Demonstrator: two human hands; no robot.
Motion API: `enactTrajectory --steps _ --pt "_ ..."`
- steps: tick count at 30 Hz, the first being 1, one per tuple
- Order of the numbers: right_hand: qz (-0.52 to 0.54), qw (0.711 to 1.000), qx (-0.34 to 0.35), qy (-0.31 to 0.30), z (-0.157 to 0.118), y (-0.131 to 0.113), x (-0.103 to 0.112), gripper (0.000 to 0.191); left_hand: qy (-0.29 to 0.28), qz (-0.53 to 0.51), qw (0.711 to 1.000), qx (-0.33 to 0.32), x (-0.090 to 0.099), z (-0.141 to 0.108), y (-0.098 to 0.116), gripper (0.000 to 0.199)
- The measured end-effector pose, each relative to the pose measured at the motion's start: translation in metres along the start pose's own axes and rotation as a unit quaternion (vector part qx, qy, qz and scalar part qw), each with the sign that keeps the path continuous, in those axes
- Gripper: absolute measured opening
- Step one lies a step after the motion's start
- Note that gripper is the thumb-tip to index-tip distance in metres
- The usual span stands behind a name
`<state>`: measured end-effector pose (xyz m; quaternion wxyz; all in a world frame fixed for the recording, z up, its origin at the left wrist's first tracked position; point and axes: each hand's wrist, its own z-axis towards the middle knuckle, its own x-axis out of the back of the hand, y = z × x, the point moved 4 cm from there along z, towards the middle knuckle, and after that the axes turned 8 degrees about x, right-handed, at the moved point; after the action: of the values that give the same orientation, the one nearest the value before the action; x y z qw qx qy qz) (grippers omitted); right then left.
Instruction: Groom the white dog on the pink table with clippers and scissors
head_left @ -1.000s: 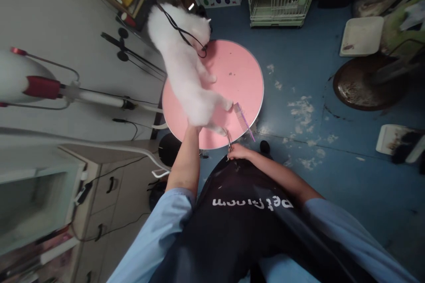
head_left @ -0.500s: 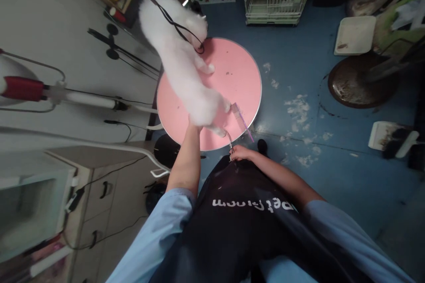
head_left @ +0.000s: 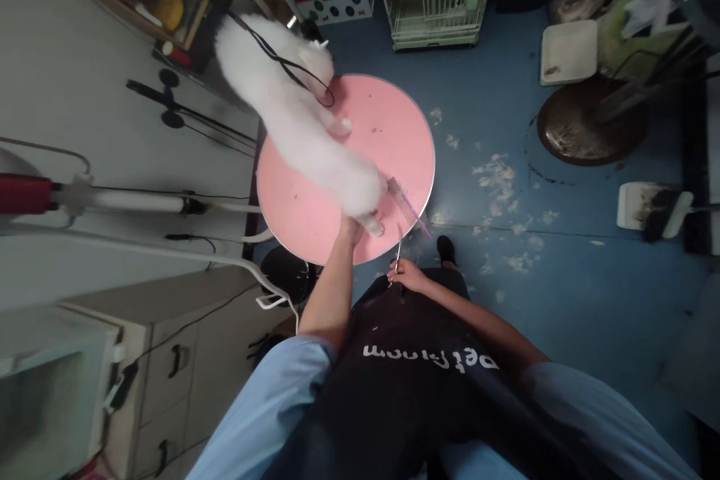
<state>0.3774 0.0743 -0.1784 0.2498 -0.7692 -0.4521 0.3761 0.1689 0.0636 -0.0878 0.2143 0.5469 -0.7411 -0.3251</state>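
Note:
A white fluffy dog (head_left: 304,131) stands on a round pink table (head_left: 405,124), its head at the far side and its rump toward me. My left hand (head_left: 351,228) is at its near hind leg, closed around the upper part; the fingers are partly hidden by fur. Out in front of my apron, my right hand (head_left: 409,275) grips a pair of scissors (head_left: 399,246), the blades pointing at the table's near edge, apart from the dog. Beside the hind paws lies a comb (head_left: 413,211) with a purple spine, one end past the rim.
Black cords (head_left: 275,54) hang over the dog's neck and head. A wire cage (head_left: 433,4) stands on the blue floor beyond the table. White arms and stands (head_left: 140,202) crowd the left, above a drawer cabinet (head_left: 169,367). Fur clumps (head_left: 498,180) lie on the floor.
My left hand has shifted right along the dog's rump to the hind leg. The scissors have drawn back from the paw and look more closed. The whole view has shifted slightly.

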Motion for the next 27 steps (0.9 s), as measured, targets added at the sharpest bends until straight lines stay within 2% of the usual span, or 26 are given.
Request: enactTrajectory --steps 2,4,6,8,12,15,17,23,27 --pt "-0.001 0.999 0.026 0.045 -0.005 0.0 0.006 0.032 -0.035 -0.045 0.996 0.065 -0.009 -0.005 -0.018 0.053" --pt "-0.023 0.995 0.054 0.085 -0.015 -0.005 0.016 0.031 -0.076 -0.105 0.985 0.113 -0.016 -0.016 -0.026 0.061" --pt "-0.1 0.984 0.095 0.111 -0.029 -0.015 0.028 0.027 -0.125 -0.178 0.967 0.131 -0.021 -0.033 -0.024 0.063" --pt "-0.219 0.958 0.141 0.117 -0.046 -0.031 0.036 0.023 -0.172 -0.239 0.946 0.134 -0.024 -0.053 -0.017 0.062" --pt "-0.397 0.896 0.186 0.069 -0.074 -0.063 0.04 0.029 -0.192 -0.284 0.934 0.097 -0.024 -0.083 0.009 0.051" --pt "-0.468 0.857 0.217 0.023 -0.082 -0.085 0.033 0.031 -0.201 -0.333 0.921 0.031 -0.022 -0.092 0.038 0.046" --pt "-0.495 0.833 0.248 0.005 -0.08 -0.101 0.027 0.032 -0.221 -0.359 0.907 0.018 -0.022 -0.094 0.053 0.046" --pt "-0.533 0.795 0.286 -0.044 -0.06 -0.143 0.009 0.028 -0.248 -0.395 0.884 0.014 -0.024 -0.104 0.069 0.042" --pt "-0.538 0.779 0.308 -0.09 -0.051 -0.158 -0.004 0.035 -0.215 -0.362 0.907 -0.016 -0.02 -0.107 0.071 0.04"
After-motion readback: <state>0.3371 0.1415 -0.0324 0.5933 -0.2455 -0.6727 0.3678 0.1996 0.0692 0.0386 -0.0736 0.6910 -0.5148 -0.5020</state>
